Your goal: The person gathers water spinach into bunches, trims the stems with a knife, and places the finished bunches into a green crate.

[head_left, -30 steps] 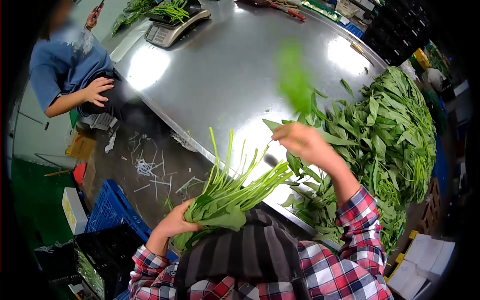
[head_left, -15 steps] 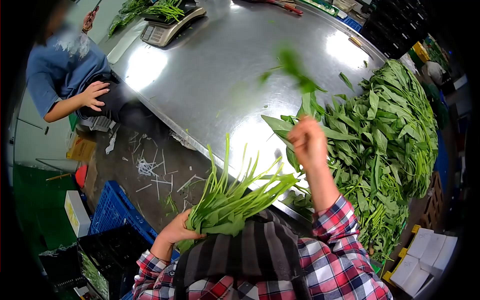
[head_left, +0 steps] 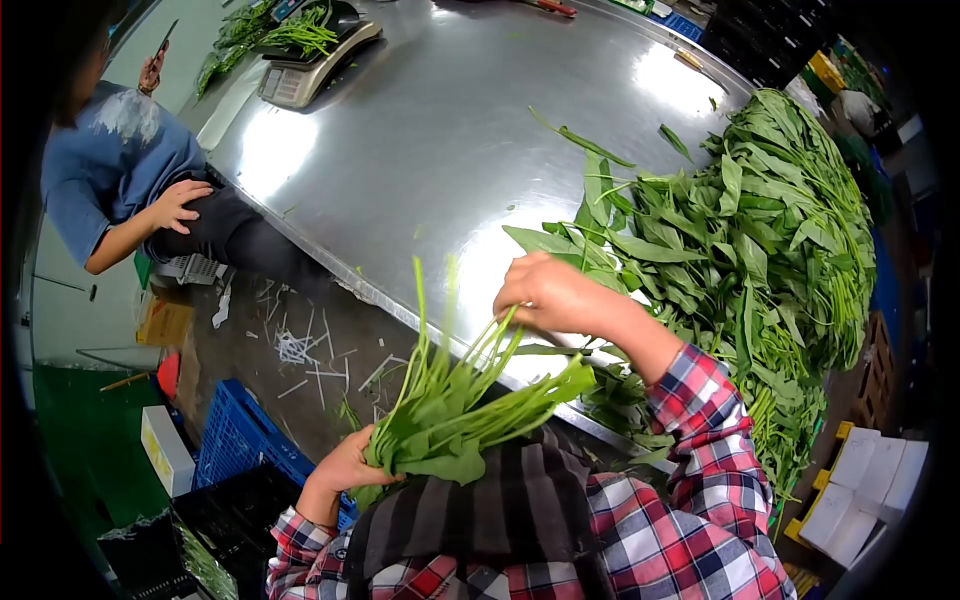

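My left hand is closed around the leafy end of a bunch of water spinach held in front of my apron. The long green stems fan up and to the right from it. My right hand is over the table's near edge, its fingers pinched at the tip of one of the upper stems. To the right of that hand, a big heap of water spinach covers the side of the metal table. A few loose leaves and a stem lie at the heap's left edge.
A scale with greens on it stands at the far left of the table. Another person sits at the left, holding a phone. Blue crate and black crates are lower left; white boxes are lower right. White strips litter the floor.
My right hand has come left and down from beside the heap to the bunch's stem tips. A piece of greenery that was in the air now lies on the table. My left hand keeps its hold.
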Tool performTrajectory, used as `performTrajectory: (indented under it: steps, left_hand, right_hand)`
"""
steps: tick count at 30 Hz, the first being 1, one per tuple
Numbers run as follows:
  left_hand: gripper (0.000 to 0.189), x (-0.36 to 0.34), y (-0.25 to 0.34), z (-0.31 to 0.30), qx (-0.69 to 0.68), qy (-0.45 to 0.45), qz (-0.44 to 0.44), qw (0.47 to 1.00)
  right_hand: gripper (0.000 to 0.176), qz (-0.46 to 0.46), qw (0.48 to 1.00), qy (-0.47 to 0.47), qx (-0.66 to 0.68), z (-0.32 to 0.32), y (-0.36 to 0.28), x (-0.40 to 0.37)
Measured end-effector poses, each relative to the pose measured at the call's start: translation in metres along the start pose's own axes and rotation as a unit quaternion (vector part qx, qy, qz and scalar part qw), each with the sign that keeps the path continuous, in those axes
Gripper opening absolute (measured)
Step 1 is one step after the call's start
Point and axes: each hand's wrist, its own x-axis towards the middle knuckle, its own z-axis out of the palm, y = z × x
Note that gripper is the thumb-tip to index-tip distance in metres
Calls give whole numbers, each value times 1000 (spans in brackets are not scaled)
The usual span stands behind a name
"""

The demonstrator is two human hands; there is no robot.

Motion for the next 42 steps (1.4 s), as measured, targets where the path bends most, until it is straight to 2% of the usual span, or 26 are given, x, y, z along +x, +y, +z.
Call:
performTrajectory:
  steps: [2,3,4,6,9,10,12,13,15,16,17,18,20,22,24,26,28,29,30,32,33,34,37,39,40,42]
  left_hand:
    - [67,2,1,4,-16,12,7,1000]
    - [67,5,1,7,-32,14,6,999]
    - [67,8,0,10,-48,17,6,999]
    - [65,12,-2,7,-17,-50,-22,998]
    - [62,29,23,5,97,-165,-45,980]
    - [61,35,41,4,144,-208,-50,966]
    - [54,47,81,-4,229,-263,-54,936]
    - [57,52,98,-9,264,-290,-38,919]
    - [60,62,129,-26,330,-330,-29,884]
    - [61,68,141,-37,359,-343,-40,867]
    - [63,78,150,-50,391,-355,-64,847]
    - [64,91,148,-69,334,-351,-109,868]
    - [67,122,156,-93,324,-364,-117,866]
    - [67,163,155,-113,330,-411,-82,846]
    - [70,204,170,-117,329,-456,-98,821]
    - [71,242,176,-124,319,-446,-24,836]
    - [74,257,200,-135,479,-260,17,838]
    - [70,263,193,-143,428,-116,130,887]
    - [66,269,187,-153,358,36,239,902]
    - [58,253,179,-165,242,-35,238,940]
    - [54,238,170,-166,184,-72,233,952]
    - [49,224,156,-160,147,-126,178,965]
    - [33,178,112,-123,77,-267,42,960]
    - [25,162,67,-103,17,-318,-11,948]
    - [24,158,36,-98,4,-333,-42,942]
    - [26,148,-26,-91,11,-290,-112,950]
  right_hand:
    - [11,56,993,15,-103,-20,-6,-11]
    - [17,24,987,2,-160,-25,-7,-17]
    - [19,54,984,-1,-171,-27,-1,-25]
    - [21,113,974,-9,-195,-35,10,-34]
    - [35,124,977,113,-130,-58,5,-35]
    - [37,132,981,141,17,-47,-12,-19]
    - [52,39,954,-17,296,12,-22,3]
    - [54,83,937,-134,313,24,-38,12]
    - [62,137,892,-271,335,72,-29,10]
    - [66,143,878,-270,369,73,-29,-1]
    - [58,227,839,-286,404,69,-28,-9]
    - [51,131,848,-245,452,83,-12,-27]
    - [58,349,672,-211,618,59,-42,-34]
    - [73,249,895,-142,343,71,-71,-42]
    - [76,382,801,-61,458,86,-98,-14]
    - [39,487,742,17,460,107,-103,14]
    - [26,508,550,69,659,147,-97,15]
    - [21,549,467,157,675,156,-103,6]
    - [16,579,380,243,679,157,-107,-8]
    - [15,589,404,459,529,140,-109,-53]
    - [16,559,426,527,478,126,-109,-73]
    - [18,522,444,593,423,112,-108,-83]
    - [22,463,437,630,445,83,-118,-40]
    - [25,406,456,580,539,88,-130,-19]
    - [25,366,454,560,588,93,-132,-12]
    - [26,281,390,491,726,125,-118,-12]
